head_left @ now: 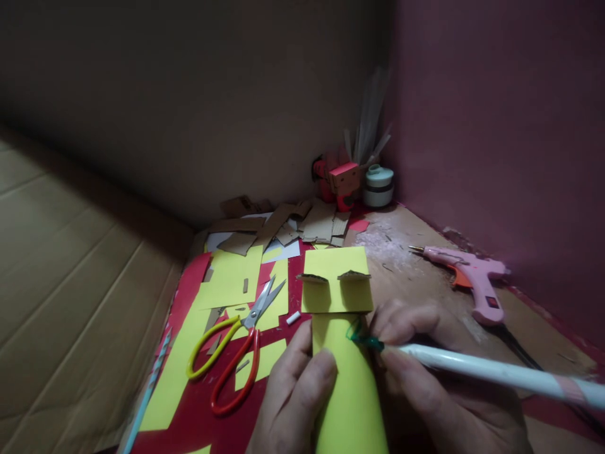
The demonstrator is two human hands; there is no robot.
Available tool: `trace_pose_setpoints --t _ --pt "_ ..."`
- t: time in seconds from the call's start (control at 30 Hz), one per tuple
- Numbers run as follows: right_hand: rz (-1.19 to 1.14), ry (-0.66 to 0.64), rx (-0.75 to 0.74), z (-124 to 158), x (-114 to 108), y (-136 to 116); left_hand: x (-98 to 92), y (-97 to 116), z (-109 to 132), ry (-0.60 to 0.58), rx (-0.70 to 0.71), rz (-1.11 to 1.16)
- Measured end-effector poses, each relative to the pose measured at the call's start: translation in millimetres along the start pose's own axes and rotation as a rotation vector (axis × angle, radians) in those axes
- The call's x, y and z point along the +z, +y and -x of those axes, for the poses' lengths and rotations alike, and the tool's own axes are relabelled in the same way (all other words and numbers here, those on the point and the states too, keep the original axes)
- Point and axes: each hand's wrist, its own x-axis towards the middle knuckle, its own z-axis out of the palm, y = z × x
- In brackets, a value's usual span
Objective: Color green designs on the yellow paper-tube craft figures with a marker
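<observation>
A yellow paper figure stands in front of me, with a tube body and a box head that bears two small cardboard flaps. Its tube is gripped from the left by my left hand, thumb on the front. Between the fingers and thumb of my right hand is a white-barrelled marker pen with a green tip. That tip is at the upper right of the tube, beside a small green outline. Scissors with yellow and red handles lie open left of the figure.
Yellow paper sheets and cardboard scraps cover the left and back of the table. A pink glue gun lies at right. Behind are a small box-headed figure and a lidded jar. A striped pencil lies left.
</observation>
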Motion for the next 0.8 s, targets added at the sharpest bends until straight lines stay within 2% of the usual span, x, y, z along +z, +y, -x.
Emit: trace_pose_setpoints --t 0.13,0.37,0.67,0.8 --pt "-0.011 0.017 0.013 1.6 2.0 -3.4 4.1 2.6 4.6 0.061 -0.068 -0.021" --pt "-0.057 0.012 0.046 -1.4 2.2 -2.2 6.7 8.5 5.3 0.010 -0.059 0.001" --pt "-0.009 -0.023 0.073 3.0 -6.2 7.1 9.3 14.1 5.8 0.031 -0.063 -0.006" --pt "0.018 -0.005 0.068 1.3 -7.7 8.4 13.1 15.5 9.5 -0.017 -0.085 0.030"
